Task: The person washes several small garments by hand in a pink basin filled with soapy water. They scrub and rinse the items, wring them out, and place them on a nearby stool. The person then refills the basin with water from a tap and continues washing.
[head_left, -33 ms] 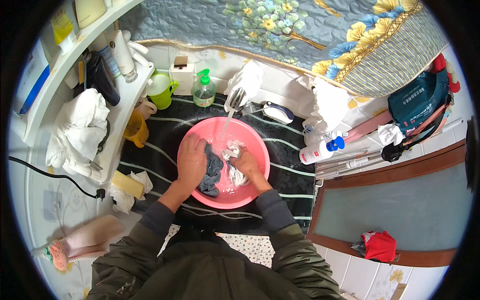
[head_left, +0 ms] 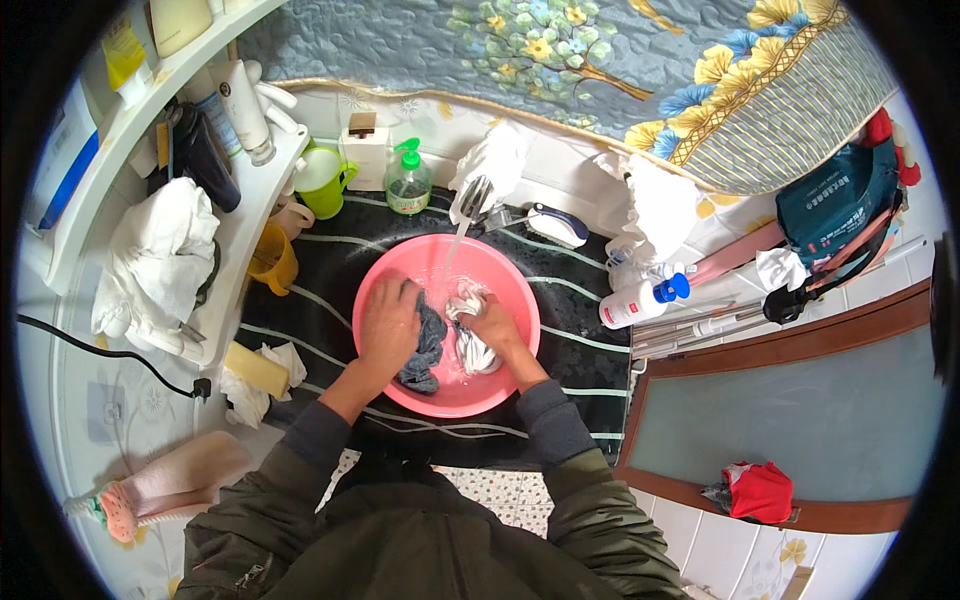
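Observation:
A pink basin [head_left: 447, 408] stands on the dark counter, with a little water in it. My left hand [head_left: 390, 325] is inside on the left, back upward, its bent fingers on a wet dark grey cloth [head_left: 427, 345]; part of the grip is hidden beneath the hand. On the right side of the basin, my right hand [head_left: 492, 325] closes around a bunched white cloth [head_left: 474, 352] with dark patches. From the metal faucet [head_left: 472, 200], its upper part wrapped in white material, a thin stream of water falls between the two cloths.
Behind the basin are a green-pump bottle [head_left: 408, 185], a green mug [head_left: 322, 182] and a brush [head_left: 557, 226]. An orange cup [head_left: 272, 262] and a yellow soap bar [head_left: 256, 371] lie left. A white blue-capped bottle [head_left: 643, 300] stands right. Crowded shelves [head_left: 262, 170] rise at left.
My left hand has shifted slightly to the right over the grey cloth. The right hand keeps its hold on the white cloth with barely any movement.

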{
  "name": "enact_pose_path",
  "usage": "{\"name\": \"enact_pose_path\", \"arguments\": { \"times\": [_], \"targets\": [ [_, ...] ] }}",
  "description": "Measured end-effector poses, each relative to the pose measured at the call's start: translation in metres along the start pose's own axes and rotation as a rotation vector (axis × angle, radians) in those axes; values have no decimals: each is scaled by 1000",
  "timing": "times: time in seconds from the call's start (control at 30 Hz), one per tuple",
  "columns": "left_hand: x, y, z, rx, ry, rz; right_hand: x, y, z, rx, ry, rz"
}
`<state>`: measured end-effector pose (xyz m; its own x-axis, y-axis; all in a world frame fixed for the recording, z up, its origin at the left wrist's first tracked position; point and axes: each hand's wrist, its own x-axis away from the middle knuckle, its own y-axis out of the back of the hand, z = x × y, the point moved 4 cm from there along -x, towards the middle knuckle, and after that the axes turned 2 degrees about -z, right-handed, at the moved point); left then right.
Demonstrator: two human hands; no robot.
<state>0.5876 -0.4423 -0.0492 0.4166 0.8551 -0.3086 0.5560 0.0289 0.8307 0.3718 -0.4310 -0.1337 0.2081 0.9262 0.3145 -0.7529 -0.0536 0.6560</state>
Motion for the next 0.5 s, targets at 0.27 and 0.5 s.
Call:
{"name": "enact_pose_path", "arguments": {
  "times": [0.27, 0.5],
  "targets": [
    [2, -62, 10, 1115, 899, 439, 25, 25, 43, -829, -115, 31],
    [-16, -97, 23, 500, 609, 444, 14, 23, 10, -3, 76, -265]
  ]
}}
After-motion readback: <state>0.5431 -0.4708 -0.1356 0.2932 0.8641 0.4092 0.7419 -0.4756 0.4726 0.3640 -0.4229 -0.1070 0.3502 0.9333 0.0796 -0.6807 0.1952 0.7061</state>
